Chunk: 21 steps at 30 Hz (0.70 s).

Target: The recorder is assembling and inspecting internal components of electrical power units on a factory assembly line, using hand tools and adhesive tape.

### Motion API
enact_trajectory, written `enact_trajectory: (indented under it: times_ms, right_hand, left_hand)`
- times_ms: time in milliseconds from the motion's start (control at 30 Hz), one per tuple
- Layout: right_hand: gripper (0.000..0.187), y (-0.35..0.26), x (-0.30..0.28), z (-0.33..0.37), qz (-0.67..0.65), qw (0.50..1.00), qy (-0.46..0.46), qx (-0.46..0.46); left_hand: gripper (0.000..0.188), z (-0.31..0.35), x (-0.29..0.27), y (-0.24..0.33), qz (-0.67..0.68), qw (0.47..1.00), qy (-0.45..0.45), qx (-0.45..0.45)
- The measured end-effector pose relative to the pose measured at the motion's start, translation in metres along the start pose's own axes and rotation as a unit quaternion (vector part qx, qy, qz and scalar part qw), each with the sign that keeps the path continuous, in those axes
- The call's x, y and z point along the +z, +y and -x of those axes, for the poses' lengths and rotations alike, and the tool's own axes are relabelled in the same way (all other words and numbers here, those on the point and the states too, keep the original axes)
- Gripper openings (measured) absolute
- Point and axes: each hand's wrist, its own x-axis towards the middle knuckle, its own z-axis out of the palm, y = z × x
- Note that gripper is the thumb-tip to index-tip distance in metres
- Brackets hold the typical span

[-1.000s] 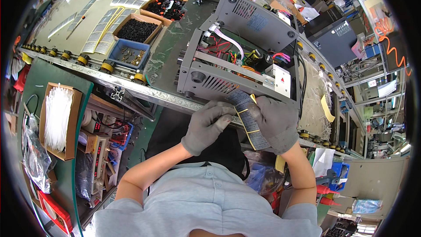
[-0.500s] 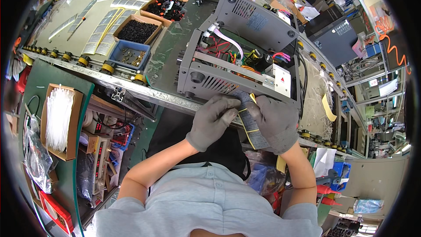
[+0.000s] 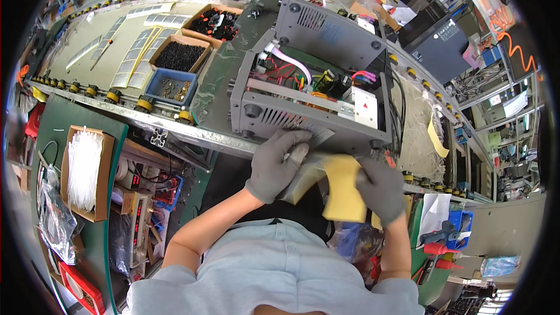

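Vs. earlier, our R hand (image 3: 380, 189) has pulled back & down from the open grey metal unit (image 3: 318, 118), its fingers gripping the label sheet (image 3: 344, 192). Sheet's blurred, approx. midway betw. unit & us, yellow where dark labels showed. Our L hand (image 3: 279, 164) stays nr. unit; can't tell if its fingers grip anything.
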Motion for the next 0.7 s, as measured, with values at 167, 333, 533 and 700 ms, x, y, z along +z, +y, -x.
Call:
enact_trajectory:
  times_ms: [167,333,533,700]
  right_hand:
    - [0.015,0.033,-0.081,0.022,-0.135,0.975,0.089,0.154]
    - [0.023,0.017,-0.099,-0.052,-0.160,0.947,0.258,0.103]
    - [0.029,-0.041,-0.052,-0.229,-0.180,0.957,0.194,-0.116]
    - [0.027,-0.087,0.035,-0.337,-0.070,0.984,-0.026,-0.162]
  left_hand:
    - [0.016,-0.016,0.021,0.021,-0.148,0.981,0.009,0.122]
    - [0.016,-0.042,0.048,0.046,-0.136,0.964,-0.166,0.156]
    - [0.022,-0.067,0.007,0.061,-0.049,0.867,-0.428,0.249]
    - [0.026,-0.088,-0.083,0.076,0.055,0.915,-0.326,0.230]
